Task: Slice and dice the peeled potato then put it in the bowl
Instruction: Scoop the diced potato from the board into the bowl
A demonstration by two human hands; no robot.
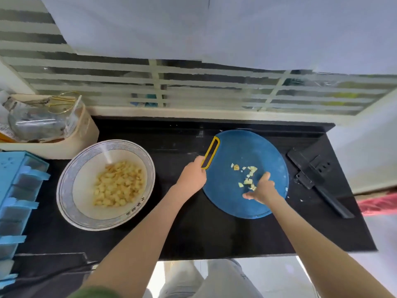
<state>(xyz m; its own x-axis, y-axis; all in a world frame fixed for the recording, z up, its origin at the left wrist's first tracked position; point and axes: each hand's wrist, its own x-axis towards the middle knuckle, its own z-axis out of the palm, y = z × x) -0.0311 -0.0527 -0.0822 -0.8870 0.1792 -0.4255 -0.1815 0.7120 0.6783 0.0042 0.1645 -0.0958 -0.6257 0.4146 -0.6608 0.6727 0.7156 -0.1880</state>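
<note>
Gripping the cutting board [247, 147] at the lower end of its yellow-rimmed handle [207, 152] with the left hand [193, 177], fingers curled round the edge. Resting the right hand [261, 189] low on the board, thumb raised and fingers bent down against the surface; hard to tell whether pinching any piece or only pushing. Meeting a thin scatter of potato pieces [247, 176] just up-frame and left of that hand, touching its fingers at the near end and strung diagonally from upper left to lower right. Reaching further out to the bowl [64, 190] at centre left of the frame, well apart from the board and already holding a heap of diced potato [118, 186]. Pointing, by judgement, to a leftward transfer: scatter lying between the two hands, bowl beyond the left one, right hand nearer the pieces. Leaving the black knife [318, 179] lying on the counter [214, 233] right of the board, apart from both hands.
</note>
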